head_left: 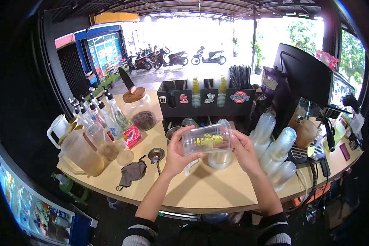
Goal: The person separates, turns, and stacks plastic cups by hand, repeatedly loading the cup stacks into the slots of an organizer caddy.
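Observation:
A clear plastic cup (207,139) with yellow print lies sideways in the air between my hands, above the wooden counter (217,192). My left hand (177,152) grips its base end, thumb along the lower side. Around the rim end, on the right, closes my right hand (244,151). Below the cup stands another clear container (219,160), partly hidden by it. To the left of my left wrist are a round metal strainer or portafilter-like tool (156,155) and a dark grey face mask (133,174).
Stacks of clear cups (278,145) stand on the right beside an espresso machine (315,139). A black organizer (207,98) with straws and cups is behind. Pump bottles (110,119), a glass jar (140,112) and plastic pitchers (84,151) crowd the left.

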`<state>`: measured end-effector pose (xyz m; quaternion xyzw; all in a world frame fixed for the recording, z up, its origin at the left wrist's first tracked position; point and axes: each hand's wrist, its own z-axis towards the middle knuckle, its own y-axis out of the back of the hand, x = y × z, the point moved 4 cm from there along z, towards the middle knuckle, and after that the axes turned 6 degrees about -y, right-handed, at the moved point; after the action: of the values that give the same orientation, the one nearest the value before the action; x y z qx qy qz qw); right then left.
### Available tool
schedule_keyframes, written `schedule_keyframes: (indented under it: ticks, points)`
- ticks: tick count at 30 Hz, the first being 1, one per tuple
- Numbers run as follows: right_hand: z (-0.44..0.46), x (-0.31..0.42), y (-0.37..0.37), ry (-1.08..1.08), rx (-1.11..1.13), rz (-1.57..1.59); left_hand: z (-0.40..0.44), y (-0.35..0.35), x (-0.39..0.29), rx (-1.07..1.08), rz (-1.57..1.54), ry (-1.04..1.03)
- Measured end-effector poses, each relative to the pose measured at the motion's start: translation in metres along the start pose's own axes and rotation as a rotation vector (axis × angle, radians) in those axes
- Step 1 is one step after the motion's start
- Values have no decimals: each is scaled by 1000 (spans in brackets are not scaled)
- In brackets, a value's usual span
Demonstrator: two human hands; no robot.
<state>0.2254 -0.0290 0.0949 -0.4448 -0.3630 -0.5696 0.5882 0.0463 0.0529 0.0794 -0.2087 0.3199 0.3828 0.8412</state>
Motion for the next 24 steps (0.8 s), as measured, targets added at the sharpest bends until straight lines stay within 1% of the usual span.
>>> schedule_keyframes:
  ticks: [1, 5, 7, 11, 13, 14, 16, 17, 20, 21, 22, 23, 24]
  points:
    - [0, 0, -2, -47, 10, 31, 0, 0, 0, 43, -3, -17]
    - [0, 3, -10, -3, 7, 77, 0, 4, 3, 50, -17, -34]
    - [0, 3, -11, 7, -5, 25, 1, 6, 4, 37, -42, -9]
    - [0, -2, -16, 4, -20, 35, 1, 5, 7, 26, -38, -23]
    - [1, -15, -19, 17, 7, 145, 1, 1, 6, -66, -56, -44]
    - [0, -21, -22, -12, 43, 171, 1, 2, 9, -64, -59, -49]
    - [1, -26, -26, 6, 53, 185, 0, 10, 16, -193, 43, -86]
    - [2, -27, -27, 20, 64, 203, 1, 11, 19, -191, 39, -90]
    - [4, -20, -29, 22, 58, 88, 3, 19, 30, -279, -183, 96]
    - [6, -15, -29, 33, 45, 21, 6, 21, 29, -275, -185, 94]
    - [9, -12, -28, 36, 42, 18, 11, 25, 26, -293, -147, 29]
    - [12, -3, -22, 161, -92, -209, 16, 28, 22, -311, -111, -36]
    - [14, 8, -18, 285, -229, -438, 23, 24, 7, -279, -55, -51]
